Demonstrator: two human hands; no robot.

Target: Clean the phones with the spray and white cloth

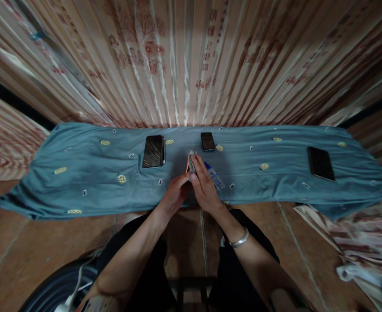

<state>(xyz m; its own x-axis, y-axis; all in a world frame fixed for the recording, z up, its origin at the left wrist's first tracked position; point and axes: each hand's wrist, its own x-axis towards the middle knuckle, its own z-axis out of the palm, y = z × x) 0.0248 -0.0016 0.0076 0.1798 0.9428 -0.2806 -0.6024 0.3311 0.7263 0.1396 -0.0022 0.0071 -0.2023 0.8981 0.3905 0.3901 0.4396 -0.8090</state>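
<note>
Left hand (175,190) closed on the lower end of a thin, flat object with an orange edge (187,165), held up on edge over the middle of the table cover; its far fingers are hidden. Right hand (204,184) has fingers straight and together, laid along a pale grey, soft-looking piece (191,153) against that object — can't tell if it grips or only presses. Silver metal bangle (239,238) on the right wrist.

Just beside the right hand, on the cloth: a blue-and-white printed packet (214,176), print too small to read. Table cover is teal-blue fabric (89,161) with yellow oval motifs and small white-edged rectangles, no readable words on it.

Glossy black rectangular phone (152,151) left of the hands, pale edge along its right side; small black phone (207,141) beyond the hands; another black rectangular phone (321,163) well apart at right. No brand legible on any. Beige pleated curtain (181,60) behind — reddish-brown pictures and character-like print, too blurred to read.
</note>
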